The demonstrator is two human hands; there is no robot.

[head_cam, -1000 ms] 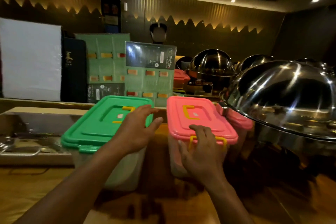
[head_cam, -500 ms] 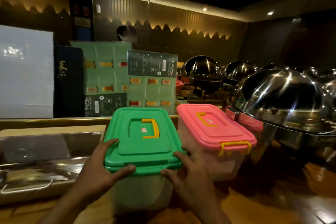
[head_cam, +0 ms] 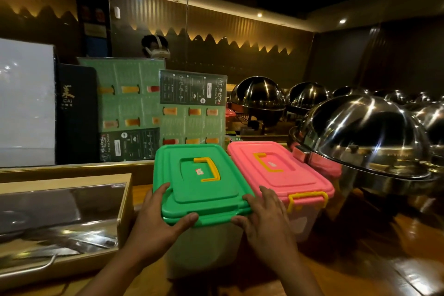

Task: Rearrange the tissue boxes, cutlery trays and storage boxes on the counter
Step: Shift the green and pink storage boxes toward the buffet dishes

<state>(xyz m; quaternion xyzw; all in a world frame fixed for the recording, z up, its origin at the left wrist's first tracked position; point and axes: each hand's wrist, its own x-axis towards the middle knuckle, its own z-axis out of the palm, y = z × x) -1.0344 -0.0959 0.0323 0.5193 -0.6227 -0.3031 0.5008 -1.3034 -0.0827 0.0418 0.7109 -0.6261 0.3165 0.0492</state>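
In the head view, at centre frame, the green-lidded box (head_cam: 203,184) stands on the wooden counter (head_cam: 360,269), touching the pink-lidded box (head_cam: 281,170) to its right. The left hand (head_cam: 156,221) and right hand (head_cam: 263,218) clasp its near corners, fingers curled around the lid's rim.

Polished steel chafing-dish domes (head_cam: 365,137) line the right of the wooden counter (head_cam: 384,259). Green menu boards (head_cam: 134,108) stand upright behind, beside a dark menu folder (head_cam: 77,113).
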